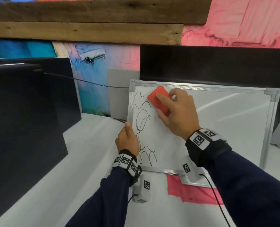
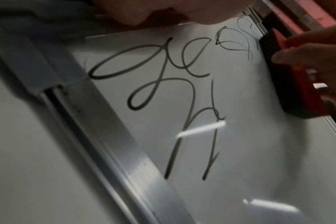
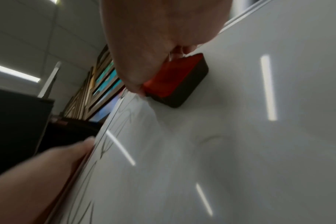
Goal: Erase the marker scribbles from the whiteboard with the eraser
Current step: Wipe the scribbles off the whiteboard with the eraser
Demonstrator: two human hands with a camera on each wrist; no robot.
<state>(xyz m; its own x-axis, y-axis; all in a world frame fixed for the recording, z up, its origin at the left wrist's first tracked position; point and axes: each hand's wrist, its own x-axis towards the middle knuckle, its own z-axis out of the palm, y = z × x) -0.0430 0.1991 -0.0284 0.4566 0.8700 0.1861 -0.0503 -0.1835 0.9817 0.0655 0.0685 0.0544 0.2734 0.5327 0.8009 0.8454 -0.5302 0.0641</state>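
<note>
A metal-framed whiteboard [image 1: 217, 128] leans tilted on the table. Black marker scribbles [image 1: 143, 122] run down its left side, also seen close up as scribbles [image 2: 153, 84] in the left wrist view. My right hand [image 1: 173, 110] grips a red eraser [image 1: 158, 98] with a black felt base and presses it flat on the board near the top left, beside the uppermost scribble. The eraser [image 3: 175, 81] shows under my palm in the right wrist view, and the eraser [image 2: 290, 91] at the right in the left wrist view. My left hand [image 1: 127, 138] grips the board's left frame edge, thumb on the front.
A black monitor [image 1: 217, 63] stands behind the board and black boxes [image 1: 21, 112] stand at the left. A black cable [image 1: 86, 81] runs across behind. A red cloth [image 1: 190, 192] and small tagged white blocks [image 1: 142, 189] lie on the white table in front.
</note>
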